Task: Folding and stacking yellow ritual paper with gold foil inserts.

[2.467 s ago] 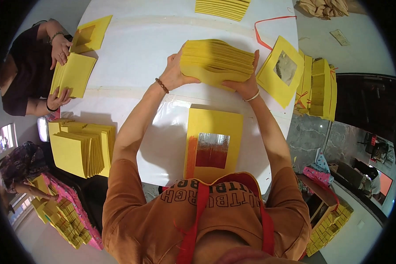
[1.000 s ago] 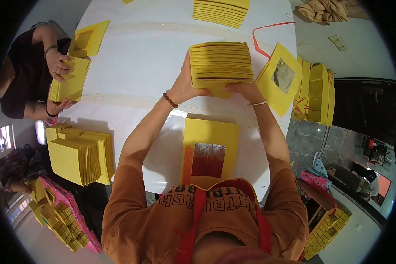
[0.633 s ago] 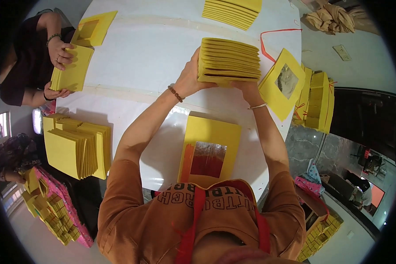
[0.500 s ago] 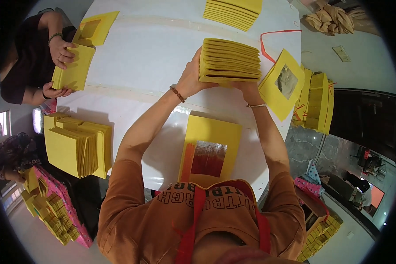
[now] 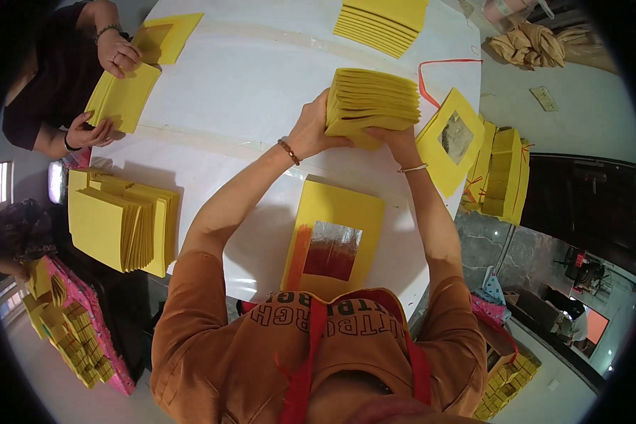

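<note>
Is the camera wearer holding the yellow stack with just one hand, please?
No, the left hand and right hand both grip the yellow stack.

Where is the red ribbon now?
In the head view, the red ribbon lies on the white table at the upper right, just right of the held yellow stack, its lower end near a windowed yellow panel.

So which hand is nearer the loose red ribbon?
Right: your right hand is below-left of the ribbon; left hand farther off, at the left of the thick yellow stack.
</note>
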{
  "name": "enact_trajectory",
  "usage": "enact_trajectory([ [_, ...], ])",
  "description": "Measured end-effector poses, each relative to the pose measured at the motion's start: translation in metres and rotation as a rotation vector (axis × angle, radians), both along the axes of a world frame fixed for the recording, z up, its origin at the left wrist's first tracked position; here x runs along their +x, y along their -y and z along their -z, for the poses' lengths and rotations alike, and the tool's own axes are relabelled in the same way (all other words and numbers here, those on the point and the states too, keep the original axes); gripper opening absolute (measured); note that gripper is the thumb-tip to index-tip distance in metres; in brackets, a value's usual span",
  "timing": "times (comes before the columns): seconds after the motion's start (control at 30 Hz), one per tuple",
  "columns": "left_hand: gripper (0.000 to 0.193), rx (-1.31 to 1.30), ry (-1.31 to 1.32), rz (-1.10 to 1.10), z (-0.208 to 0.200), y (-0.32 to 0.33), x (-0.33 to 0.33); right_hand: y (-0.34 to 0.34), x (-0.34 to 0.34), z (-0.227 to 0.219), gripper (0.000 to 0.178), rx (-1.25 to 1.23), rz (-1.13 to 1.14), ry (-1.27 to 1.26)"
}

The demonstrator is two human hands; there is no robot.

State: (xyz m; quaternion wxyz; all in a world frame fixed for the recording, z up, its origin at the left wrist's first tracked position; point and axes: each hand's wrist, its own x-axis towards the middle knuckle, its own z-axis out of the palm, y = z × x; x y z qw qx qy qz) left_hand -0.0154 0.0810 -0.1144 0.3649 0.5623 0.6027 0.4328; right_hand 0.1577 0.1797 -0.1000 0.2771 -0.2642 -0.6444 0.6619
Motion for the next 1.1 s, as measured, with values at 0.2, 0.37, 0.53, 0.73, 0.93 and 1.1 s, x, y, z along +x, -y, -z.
enact_trajectory([
  [0.2, 0.103, 0.405, 0.195, -0.172, 0.017, 0.002, 0.018, 0.009, 0.001, 0.002, 0.048, -0.014, 0.059, 0.040],
  [0.37, 0.091, 0.234, 0.157, -0.188, 0.024, 0.001, 0.019, 0.007, 0.001, 0.000, 0.052, -0.038, 0.052, 0.006],
  [0.53, 0.067, 0.149, 0.516, -0.275, 0.004, 0.002, 0.027, 0.008, 0.004, -0.019, 0.059, -0.055, 0.116, -0.025],
  [0.73, 0.046, -0.024, 1.394, -0.378, -0.039, 0.005, 0.030, 0.026, 0.002, -0.010, 0.082, -0.719, 0.086, -0.453],
  [0.93, 0.045, 0.149, 1.454, -0.530, -0.025, -0.007, 0.045, 0.075, -0.040, -0.025, 0.055, -0.462, 0.337, -0.335],
  [1.1, 0.040, 0.021, 1.359, -0.649, -0.029, -0.001, 0.048, 0.058, -0.032, -0.020, 0.062, -0.547, 0.302, -0.398],
])
